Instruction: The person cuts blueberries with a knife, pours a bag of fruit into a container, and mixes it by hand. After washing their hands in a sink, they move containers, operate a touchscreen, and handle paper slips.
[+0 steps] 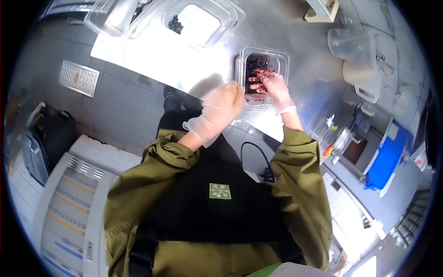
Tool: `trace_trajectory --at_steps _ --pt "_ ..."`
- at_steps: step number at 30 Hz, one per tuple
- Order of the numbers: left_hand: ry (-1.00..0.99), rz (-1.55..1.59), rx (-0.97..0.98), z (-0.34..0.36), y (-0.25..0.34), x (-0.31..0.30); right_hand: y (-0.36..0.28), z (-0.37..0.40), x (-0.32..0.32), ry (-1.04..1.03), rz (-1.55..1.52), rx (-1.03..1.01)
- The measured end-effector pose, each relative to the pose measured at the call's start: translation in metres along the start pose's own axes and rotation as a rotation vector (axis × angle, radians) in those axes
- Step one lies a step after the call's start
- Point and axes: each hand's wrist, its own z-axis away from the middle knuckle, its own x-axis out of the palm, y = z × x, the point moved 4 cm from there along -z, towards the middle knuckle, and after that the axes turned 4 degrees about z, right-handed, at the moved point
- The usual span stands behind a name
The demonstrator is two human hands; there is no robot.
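My left hand (221, 106), in a clear glove, is closed at the near left corner of a clear plastic container (287, 60). Its curled fingers overlap the rim there, and their tips are partly hidden. Inside the container is a dark, wet mass (256, 62) of what look like berries or grapes, with red juice. My right hand (272, 87), also gloved, reaches down into it. Its fingers are spread apart, stained red and resting on the dark mass.
A larger clear tub (226, 30) with a bunch of dark grapes (175, 24) stands at the back left of the steel table (300, 41). Clear pitchers (350, 44) stand to the right. Beyond them are a sink (364, 143) and a blue cloth-like item (387, 157).
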Motion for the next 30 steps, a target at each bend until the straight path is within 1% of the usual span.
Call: trace_trajectory --at_steps 2,3,6,7,8,10,13,16,17,20,22,23,24,25,26,28,29,30 --pt "-0.014 -0.043 -0.059 -0.002 0.007 -0.009 0.002 -0.008 0.002 0.059 0.161 -0.017" --pt "0.045 -0.079 -0.057 -0.003 0.012 -0.013 0.000 -0.005 0.004 0.050 0.157 -0.073" --pt "0.122 0.062 0.113 -0.002 0.029 -0.014 -0.004 0.017 0.004 -0.026 -0.292 -0.153" --pt "0.102 0.205 0.144 0.000 0.037 -0.010 -0.003 0.014 0.006 -0.159 -0.483 -0.001" --pt "0.044 0.179 0.182 0.001 0.042 0.001 -0.001 0.018 0.003 -0.118 -0.548 -0.099" --pt "0.093 0.276 0.297 -0.005 0.057 0.012 0.006 0.020 -0.002 -0.344 -0.704 -0.122" --pt "0.022 0.239 0.313 -0.021 0.061 0.039 0.004 0.028 -0.007 -0.273 -0.778 -0.064" --pt "0.088 -0.135 0.348 -0.038 0.048 0.053 -0.025 0.063 0.003 -0.322 -0.989 0.018" --pt "0.031 -0.330 0.359 -0.045 0.042 0.057 -0.015 0.058 -0.007 -0.383 -0.680 -0.091" --pt "0.086 -0.391 0.382 -0.051 0.041 0.058 -0.014 0.062 -0.012 -0.436 -0.667 -0.099" --pt "0.207 -0.132 0.443 -0.042 0.063 0.049 -0.001 0.045 -0.020 -0.423 -0.780 -0.076" --pt "0.129 -0.143 0.469 -0.037 0.076 0.049 0.009 0.034 -0.022 -0.420 -0.836 -0.062" --pt "0.142 -0.073 0.534 -0.031 0.077 0.053 0.008 0.033 -0.018 -0.419 -0.893 -0.045" --pt "0.143 -0.077 0.488 -0.032 0.069 0.059 0.004 0.038 -0.018 -0.406 -0.847 -0.029" --pt "0.144 -0.080 0.443 -0.036 0.061 0.063 0.001 0.044 -0.019 -0.442 -0.792 -0.063" --pt "0.014 -0.289 0.445 -0.047 0.045 0.062 -0.010 0.059 -0.019 -0.509 -0.679 -0.132" --pt "-0.082 -0.207 0.345 -0.049 0.039 0.060 -0.017 0.071 -0.016 -0.442 -0.677 -0.088" --pt "-0.047 -0.182 0.396 -0.048 0.047 0.052 -0.014 0.070 -0.018 -0.444 -0.681 -0.103"
